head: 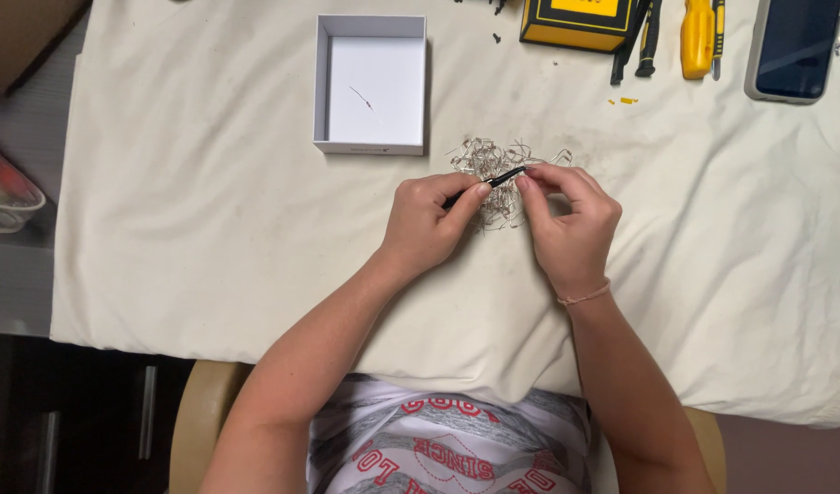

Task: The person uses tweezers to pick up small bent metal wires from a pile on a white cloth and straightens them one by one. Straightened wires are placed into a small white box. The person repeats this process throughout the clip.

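Far to the left of the fingers, a clear container (pixel 6 194) is being cut off by the frame edge, off the cream cloth (pixel 200 229) that is covering the table. Up and left of the fingers, an open white box (pixel 371 84) is being kept on the cloth, with one small thin piece (pixel 362 97) lying inside it. The left hand (pixel 426 222) is being held curled, its fingers (pixel 470 195) closed narrowly around black tweezers (pixel 493 180), which are being pointed rightward toward the other hand. Just above and behind both sets of fingertips, a tangled pile of thin wire pieces (pixel 493 165) is being left on the cloth, partly hidden by the knuckles. The right hand (pixel 571 224) is being held with its fingertips (pixel 527 180) pinched tight at the tweezers' tip; whether a wire piece is being gripped there cannot be told, since it is too small. Well above the right fingers, a yellow and black case (pixel 580 23), a black tool (pixel 647 41), a yellow screwdriver (pixel 697 37) and a dark phone (pixel 795 48) are being kept along the far edge.
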